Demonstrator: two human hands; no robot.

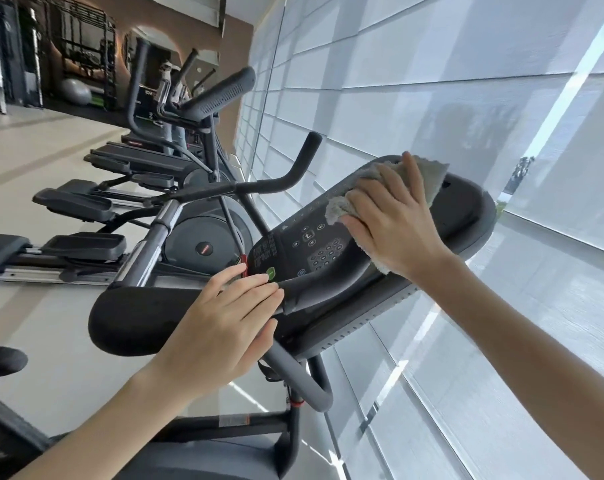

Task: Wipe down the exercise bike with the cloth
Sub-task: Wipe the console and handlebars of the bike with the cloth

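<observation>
The exercise bike's dark console [314,244], with its button panel, fills the middle of the tilted head view. My right hand [394,220] lies flat with spread fingers on a pale grey-green cloth [428,178], pressing it onto the upper part of the console. My left hand [221,323] rests with straight fingers on the black padded handlebar [134,317] at the console's lower edge; its thumb lies under the grip. The bike's grey frame tube [304,379] and post run down below the console.
A row of elliptical machines [176,188] stands to the left along the pale floor. White window blinds [466,81] close off the right side right behind the console. A grey exercise ball [74,91] and racks sit far back.
</observation>
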